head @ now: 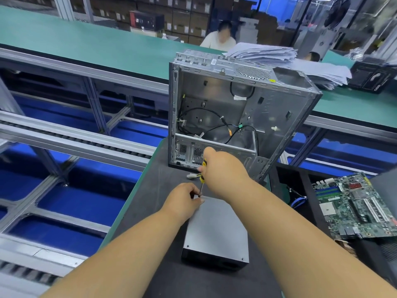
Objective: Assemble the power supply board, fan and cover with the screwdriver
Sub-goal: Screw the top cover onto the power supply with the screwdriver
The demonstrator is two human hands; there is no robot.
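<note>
Your right hand (217, 166) is wrapped around the yellow-and-black screwdriver (202, 177), tip down on the far left corner of the grey power supply cover (217, 229), which sits on the dark mat (154, 190) in front of the open PC case (236, 108). Your left hand (182, 200) pinches right at the tip, fingers curled. A motherboard (356, 205) sits off to your right.
</note>
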